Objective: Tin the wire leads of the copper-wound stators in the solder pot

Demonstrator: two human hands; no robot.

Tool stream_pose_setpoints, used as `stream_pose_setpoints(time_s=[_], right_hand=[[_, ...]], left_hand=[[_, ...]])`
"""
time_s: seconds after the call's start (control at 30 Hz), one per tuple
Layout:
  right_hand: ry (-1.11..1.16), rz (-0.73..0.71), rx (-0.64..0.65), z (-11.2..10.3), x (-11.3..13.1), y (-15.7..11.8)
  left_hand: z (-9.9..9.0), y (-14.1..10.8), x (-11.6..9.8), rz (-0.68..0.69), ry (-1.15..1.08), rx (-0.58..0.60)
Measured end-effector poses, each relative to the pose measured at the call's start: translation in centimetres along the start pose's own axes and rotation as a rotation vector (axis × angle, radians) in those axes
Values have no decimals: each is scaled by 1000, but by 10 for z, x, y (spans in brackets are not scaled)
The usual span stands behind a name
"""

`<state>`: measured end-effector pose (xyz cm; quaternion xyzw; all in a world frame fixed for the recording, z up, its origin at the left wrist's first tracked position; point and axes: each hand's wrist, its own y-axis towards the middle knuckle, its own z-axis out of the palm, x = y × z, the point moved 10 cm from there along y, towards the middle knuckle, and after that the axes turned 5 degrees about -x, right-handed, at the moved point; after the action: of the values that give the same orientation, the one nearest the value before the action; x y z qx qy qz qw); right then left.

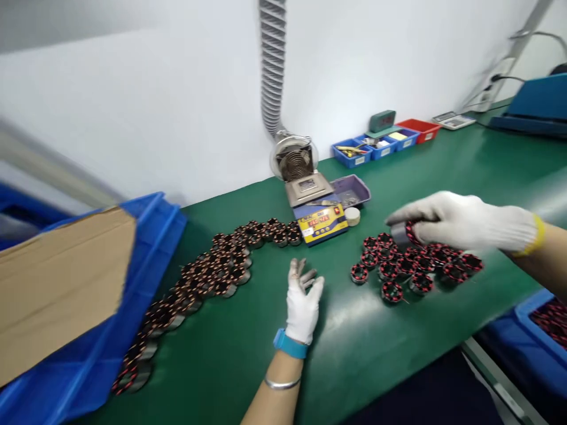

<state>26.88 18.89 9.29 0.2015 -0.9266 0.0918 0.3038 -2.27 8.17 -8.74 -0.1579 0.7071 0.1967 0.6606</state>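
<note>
My right hand (460,221), in a white glove with a yellow cuff, holds a ring-shaped wound part (406,234) between thumb and fingers. It hovers over a group of similar parts with red-pink windings (392,291) on the green table. My left hand (303,301), also gloved in white, is over the table's middle with its fingers apart and nothing in it. Left of it, a long curved band of parts with copper-coloured windings (221,265) stretches toward the front left. Beyond my left hand stands a blue and yellow device with a digital display (321,224).
Blue crates with cardboard (66,283) occupy the left. A ribbed duct (273,65) hangs above the device. Behind are a purple tray (364,190), small blue bins (354,159), a red bin (425,134) and a calculator (456,121). A blue crate (527,319) sits lower right.
</note>
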Motion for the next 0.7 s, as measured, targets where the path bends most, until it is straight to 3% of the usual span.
stream_pose_setpoints(time_s=[0.07, 0.13, 0.23, 0.33, 0.43, 0.6, 0.7], right_hand=[[-224, 12, 96, 7, -33, -49], [-372, 60, 112, 20, -68, -90], [-556, 109, 147, 57, -103, -128], [-743, 174, 39, 74, -112, -134], [-819, 285, -82, 68, -115, -126], [-762, 125, -276, 50, -99, -109], [-742, 159, -276, 44, -102, -107]], left_hand=[[0, 1, 2, 1, 18, -5], [3, -1, 1, 18, 90, 16], [11, -5, -5, 57, 229, 61], [11, -7, -4, 39, 261, 65], [6, -7, 3, -15, 217, 64], [0, -11, 10, -53, 228, 99], [-2, -13, 10, -66, 242, 123]])
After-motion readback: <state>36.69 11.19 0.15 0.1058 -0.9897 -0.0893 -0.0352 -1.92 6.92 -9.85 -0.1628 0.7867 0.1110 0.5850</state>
